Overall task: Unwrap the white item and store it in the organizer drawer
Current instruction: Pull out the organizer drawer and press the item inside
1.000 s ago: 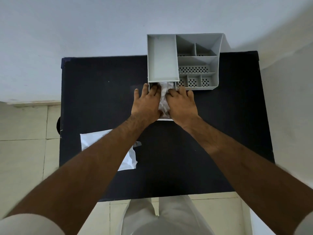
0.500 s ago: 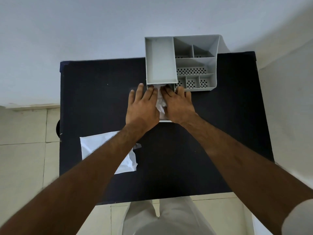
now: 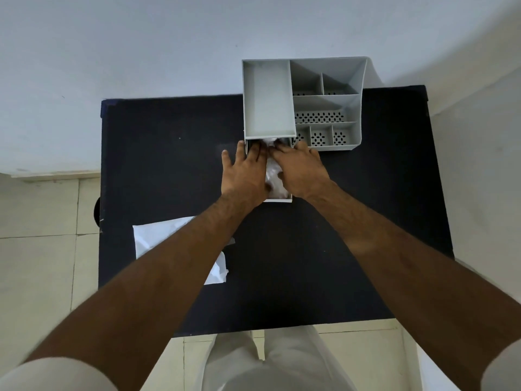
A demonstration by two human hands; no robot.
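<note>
Between both flat, open hands [image 3: 275, 170], the white item [image 3: 273, 176] lies in the pulled-out drawer [image 3: 279, 199].

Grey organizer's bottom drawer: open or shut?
Open. The white drawer juts toward the person from under the grey plastic organizer, crumpled white item inside, both hands pressing it.

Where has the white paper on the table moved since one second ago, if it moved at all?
No. The paper keeps the same place relative to the left edge of the table.
</note>
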